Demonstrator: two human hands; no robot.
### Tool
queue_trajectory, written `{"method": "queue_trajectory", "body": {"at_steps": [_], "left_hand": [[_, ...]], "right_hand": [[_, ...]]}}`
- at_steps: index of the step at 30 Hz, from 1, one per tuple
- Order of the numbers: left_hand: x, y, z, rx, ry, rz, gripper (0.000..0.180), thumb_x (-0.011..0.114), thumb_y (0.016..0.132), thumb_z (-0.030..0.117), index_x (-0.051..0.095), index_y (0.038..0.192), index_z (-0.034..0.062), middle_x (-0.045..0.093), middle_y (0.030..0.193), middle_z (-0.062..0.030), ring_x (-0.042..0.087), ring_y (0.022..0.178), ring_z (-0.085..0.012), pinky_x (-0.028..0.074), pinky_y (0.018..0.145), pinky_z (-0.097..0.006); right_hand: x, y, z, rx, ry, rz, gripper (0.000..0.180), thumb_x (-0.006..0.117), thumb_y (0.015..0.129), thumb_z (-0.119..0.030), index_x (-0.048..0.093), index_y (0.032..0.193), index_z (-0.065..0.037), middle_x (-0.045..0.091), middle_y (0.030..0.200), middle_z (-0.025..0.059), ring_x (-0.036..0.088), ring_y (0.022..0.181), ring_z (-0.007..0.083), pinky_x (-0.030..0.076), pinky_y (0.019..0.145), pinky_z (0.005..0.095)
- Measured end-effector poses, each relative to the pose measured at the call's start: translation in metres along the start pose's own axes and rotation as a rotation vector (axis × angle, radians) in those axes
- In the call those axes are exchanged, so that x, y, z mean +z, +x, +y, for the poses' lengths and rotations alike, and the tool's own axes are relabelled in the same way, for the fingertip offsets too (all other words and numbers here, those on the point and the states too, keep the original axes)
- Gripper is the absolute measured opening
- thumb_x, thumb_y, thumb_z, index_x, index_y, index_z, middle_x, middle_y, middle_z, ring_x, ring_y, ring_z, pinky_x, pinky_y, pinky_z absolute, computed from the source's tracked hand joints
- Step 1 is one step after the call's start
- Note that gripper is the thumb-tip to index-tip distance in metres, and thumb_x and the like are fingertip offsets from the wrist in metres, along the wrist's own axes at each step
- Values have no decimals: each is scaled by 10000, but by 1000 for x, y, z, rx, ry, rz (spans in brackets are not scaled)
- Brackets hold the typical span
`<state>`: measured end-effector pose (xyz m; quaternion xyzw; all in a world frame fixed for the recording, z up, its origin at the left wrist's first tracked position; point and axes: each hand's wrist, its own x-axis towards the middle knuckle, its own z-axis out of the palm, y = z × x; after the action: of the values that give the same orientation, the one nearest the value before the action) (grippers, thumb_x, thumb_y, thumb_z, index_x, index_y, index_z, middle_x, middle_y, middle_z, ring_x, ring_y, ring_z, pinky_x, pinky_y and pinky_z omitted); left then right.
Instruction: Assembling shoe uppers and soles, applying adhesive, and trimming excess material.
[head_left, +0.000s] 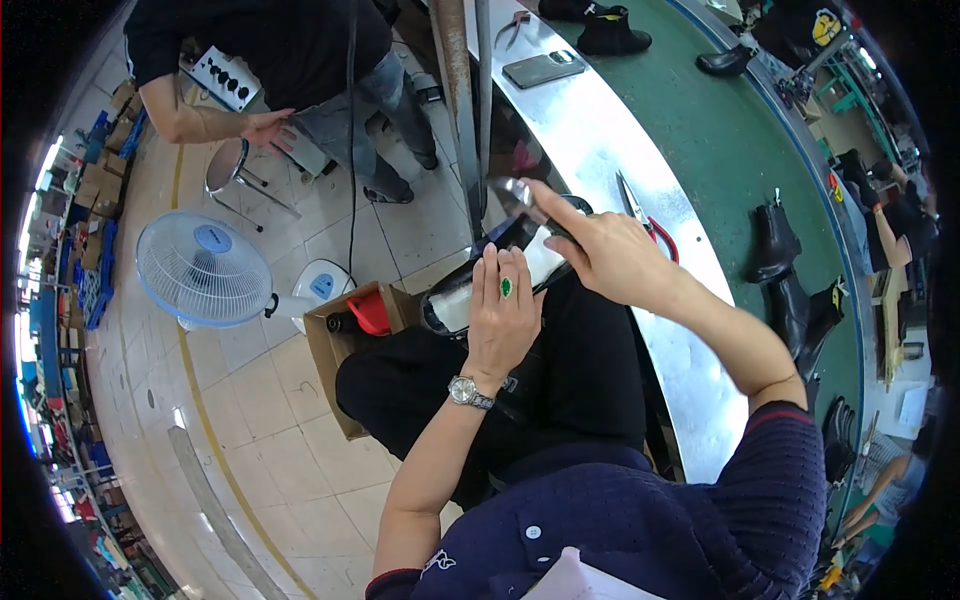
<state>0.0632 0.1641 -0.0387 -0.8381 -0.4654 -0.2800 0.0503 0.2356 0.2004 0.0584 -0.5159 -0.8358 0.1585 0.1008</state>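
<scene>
A dark shoe with a whitish underside (546, 262) lies bottom up across my lap. My left hand (505, 310) rests on it, fingers straight and flat, thumb apart; a green-stoned ring and a wristwatch are on this hand. My right hand (610, 255) is closed round a tool with a shiny metal head (514, 192), which looks like a hammer and is raised over the shoe's far end. Its handle is mostly hidden in my fist. Red-handled scissors (655, 232) lie on the metal bench top just right of my right hand.
The metal bench top (672, 385) curves along my right, with a phone (543, 68) on it. Beyond runs a green conveyor (690, 150) carrying dark boots (775, 240). Left are a cardboard box (330, 385), a fan (205, 268) and a stool (228, 168). A person (290, 60) stands ahead near a post (462, 110).
</scene>
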Motion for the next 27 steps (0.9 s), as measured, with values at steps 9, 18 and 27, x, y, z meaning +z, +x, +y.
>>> {"method": "queue_trajectory", "body": {"at_steps": [9,18,27], "left_hand": [[3,-1,-2,26,54,30,512,678,815,210,551,1191,-114,566,1153,-263,485,1217,-412,393,1034,-471],[2,1,-1,-4,13,67,372,680,815,172,568,1071,-73,566,1132,-250,491,1213,-415,406,1025,-466],[-45,6,-16,-161,44,-235,485,557,806,47,483,1249,-135,528,1180,-254,484,1168,-366,341,1057,-455]], "right_hand": [[0,-4,-14,61,52,-42,635,549,905,-145,259,1470,-128,610,612,201,629,589,387,477,546,485],[8,-8,-21,26,-28,-23,675,571,893,-126,244,1483,-143,580,546,154,599,489,339,438,459,443],[9,-7,-34,26,81,96,684,565,902,-127,222,1493,-143,594,581,173,597,502,356,444,471,449]]}}
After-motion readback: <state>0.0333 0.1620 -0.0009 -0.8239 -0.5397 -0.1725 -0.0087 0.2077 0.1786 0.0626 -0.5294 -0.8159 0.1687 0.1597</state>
